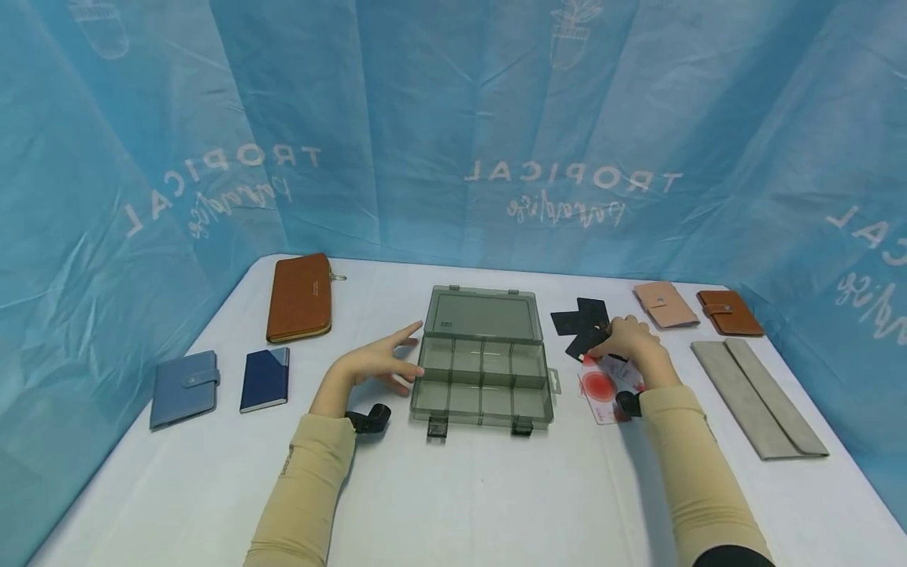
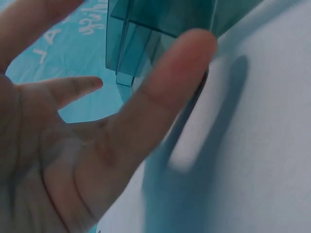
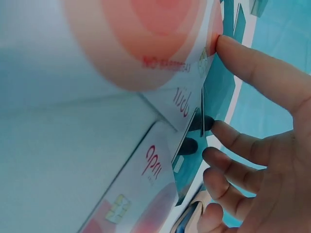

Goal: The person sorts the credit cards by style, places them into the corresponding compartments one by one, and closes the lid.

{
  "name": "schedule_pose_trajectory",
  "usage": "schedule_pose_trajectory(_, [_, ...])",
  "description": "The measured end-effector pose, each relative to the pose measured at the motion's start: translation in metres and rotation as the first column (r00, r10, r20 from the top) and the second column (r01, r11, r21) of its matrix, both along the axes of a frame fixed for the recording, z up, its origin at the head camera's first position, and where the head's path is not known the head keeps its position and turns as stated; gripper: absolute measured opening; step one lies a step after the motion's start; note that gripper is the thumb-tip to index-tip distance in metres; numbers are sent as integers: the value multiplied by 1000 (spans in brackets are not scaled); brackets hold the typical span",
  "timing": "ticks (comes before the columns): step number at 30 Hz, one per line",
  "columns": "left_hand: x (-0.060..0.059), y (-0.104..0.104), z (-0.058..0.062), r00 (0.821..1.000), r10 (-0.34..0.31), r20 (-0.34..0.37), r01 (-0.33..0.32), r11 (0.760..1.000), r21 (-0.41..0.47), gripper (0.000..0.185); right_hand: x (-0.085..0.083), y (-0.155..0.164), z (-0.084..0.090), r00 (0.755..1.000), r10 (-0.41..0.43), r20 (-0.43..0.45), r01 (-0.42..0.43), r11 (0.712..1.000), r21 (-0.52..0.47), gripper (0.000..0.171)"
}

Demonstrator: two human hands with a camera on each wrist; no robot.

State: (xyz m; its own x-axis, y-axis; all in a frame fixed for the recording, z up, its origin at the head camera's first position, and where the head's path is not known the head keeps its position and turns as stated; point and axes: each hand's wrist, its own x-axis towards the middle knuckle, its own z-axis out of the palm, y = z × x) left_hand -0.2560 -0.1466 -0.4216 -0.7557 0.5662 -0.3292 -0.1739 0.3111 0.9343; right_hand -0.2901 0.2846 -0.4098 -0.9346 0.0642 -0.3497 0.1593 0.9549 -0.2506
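Left hand (image 1: pixel 383 364) lies flat, fingers straight, against the smoky clear plastic compartment box (image 1: pixel 484 370). Right hand (image 1: pixel 633 343) pinches 1 black card (image 1: pixel 586 343) above the white-and-red cards (image 1: pixel 602 387).

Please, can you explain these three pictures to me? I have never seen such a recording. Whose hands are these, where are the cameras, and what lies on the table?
A person works with two bare hands; there is no machine. The large picture comes from a camera on the head, the close ones from cameras on each wrist. On the white table stands an open grey compartment box. The left hand is open, fingers straight, at the box's left side. The right hand has its grip on a black card, above white cards with red circles. Wallets and card holders lie around.
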Motion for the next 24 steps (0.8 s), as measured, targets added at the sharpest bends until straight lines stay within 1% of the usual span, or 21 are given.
schedule_pose_trajectory(3, [2, 1, 0, 1000, -7, 3, 7, 1000, 19, 98, -2, 1, -1, 1000, 1, 18, -1, 999, -35, 62])
schedule_pose_trajectory(6, [3, 1, 0, 1000, -12, -2, 12, 1000, 22, 98, -3, 3, -1, 1000, -14, -1, 14, 996, -83, 45])
schedule_pose_trajectory(8, [3, 2, -1, 1000, -12, -1, 12, 1000, 20, 97, -3, 3, -1, 1000, -27, -11, 26, 993, -118, 41])
schedule_pose_trajectory(10, [3, 2, -1, 1000, -11, 2, 11, 1000, 21, 97, -1, 1, -1, 999, -35, -17, 33, 991, -131, 47])
schedule_pose_trajectory(11, [2, 1, -2, 1000, -14, 0, 14, 1000, 22, 97, 1, -1, -1, 999, -32, -11, 30, 992, -119, 54])
schedule_pose_trajectory(14, [2, 1, -2, 1000, -15, 5, 15, 1000, 26, 96, 6, -9, 0, 1000, -3, 2, 3, 999, -42, 79])
schedule_pose_trajectory(15, [2, 0, -2, 1000, -19, 5, 19, 999, 29, 96, 7, -11, 0, 1000, 8, 6, -8, 1000, -16, 85])
schedule_pose_trajectory(16, [2, 0, -2, 1000, -22, 5, 22, 999, 31, 96, 8, -13, 0, 1000, 22, 11, -22, 1000, 9, 88])
schedule_pose_trajectory(18, [2, 0, -2, 1000, -24, 8, 24, 999, 32, 96, 9, -15, 1, 999, 43, 21, -44, 999, 28, 92])
schedule_pose_trajectory(20, [2, 0, -1, 1000, -28, 6, 28, 999, 33, 95, 8, -14, 2, 998, 57, 33, -56, 998, -5, 91])
schedule_pose_trajectory(21, [3, 0, -1, 1000, -30, 5, 29, 999, 34, 94, 7, -13, 2, 998, 55, 38, -54, 998, -41, 90])
schedule_pose_trajectory(23, [3, 1, -1, 1000, -30, 6, 30, 999, 33, 94, 7, -10, 3, 998, 29, 48, -22, 990, -141, 85])
schedule_pose_trajectory(24, [3, 1, -1, 999, -32, 7, 31, 999, 33, 94, 7, -9, 3, 999, 10, 48, 0, 980, -200, 82])
